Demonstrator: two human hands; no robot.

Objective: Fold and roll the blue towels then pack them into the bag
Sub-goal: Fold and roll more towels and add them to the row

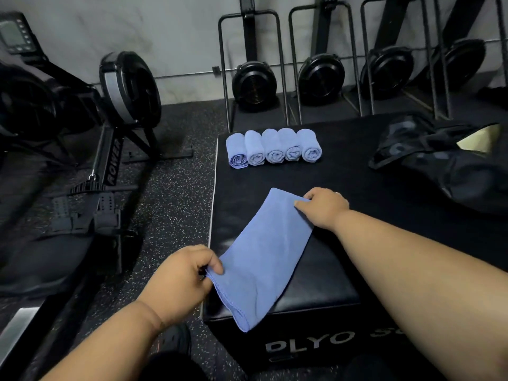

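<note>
On the black box point(357, 166), a folded blue towel point(264, 254) lies diagonally, its near end pinched by the left hand point(181, 276) and its far corner by the right hand point(324, 207), with five rolled towels point(273, 148) at the box's far edge and a black bag point(439, 160) on its right side.

rowing machine point(110, 149) left on speckled floor point(176, 188) | black plyo box point(316, 339) | upright rowers point(254, 83) against wall
</note>
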